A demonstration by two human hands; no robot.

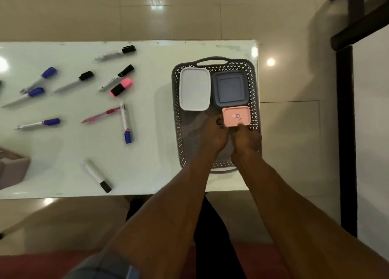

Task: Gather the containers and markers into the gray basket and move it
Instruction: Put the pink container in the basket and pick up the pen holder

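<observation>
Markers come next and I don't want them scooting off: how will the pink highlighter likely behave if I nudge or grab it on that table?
The pink highlighter looks short and flat-sided, so it probably slides rather than rolls. The table is glossy and reflective, so a nudge may send it skating. It looks like rigid plastic and likely light, an easy pinch across its body.

The bench (pixel 147 163) is a glossy pale green-white. At 3 o'clock on it, the gray basket (pixel 176 118) has a lattice of small diamond holes. Inside it lie a white container (pixel 194 89), a slate-blue container (pixel 229 88) and a pink container (pixel 236 116) with a small red-and-blue label. Toward 9 o'clock lie white markers with blue caps (pixel 48 72) or black caps (pixel 86 76), a pink-and-black highlighter (pixel 121 87) and a red pen (pixel 100 115). The floor (pixel 168 11) is shiny cream tile.
</observation>
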